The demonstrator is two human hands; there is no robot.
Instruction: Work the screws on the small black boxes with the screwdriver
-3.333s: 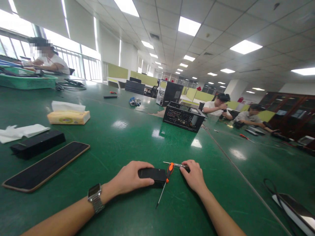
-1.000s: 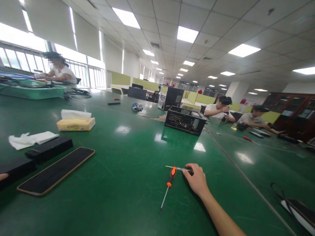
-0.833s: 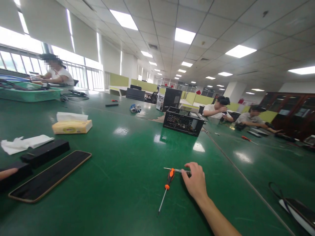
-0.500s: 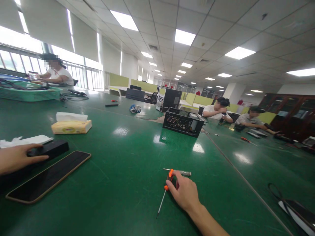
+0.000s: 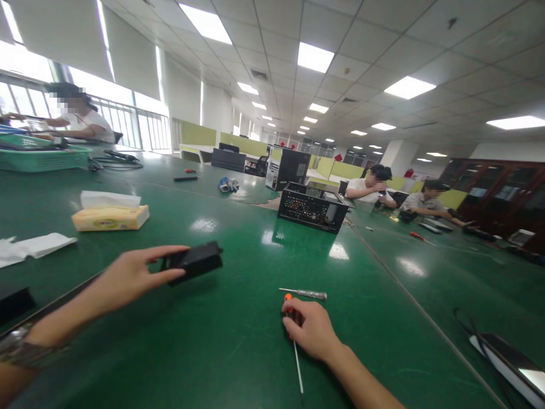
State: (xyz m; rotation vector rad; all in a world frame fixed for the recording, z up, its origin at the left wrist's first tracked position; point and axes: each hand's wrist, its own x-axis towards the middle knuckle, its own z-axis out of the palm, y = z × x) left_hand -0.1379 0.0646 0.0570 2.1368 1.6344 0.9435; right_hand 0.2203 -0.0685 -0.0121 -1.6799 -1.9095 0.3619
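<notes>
My left hand (image 5: pixel 128 278) pinches a black block (image 5: pixel 196 261) between thumb and fingers, left of centre. It looks lifted off the tabletop (image 5: pixel 238 341), though I can't be sure. My right hand (image 5: pixel 313 332) is closed around the screwdriver (image 5: pixel 298 368) handle, shaft pointing toward me. A silver tool (image 5: pixel 304 293) lies just beyond it. A tissue box (image 5: pixel 110 217) sits far left.
</notes>
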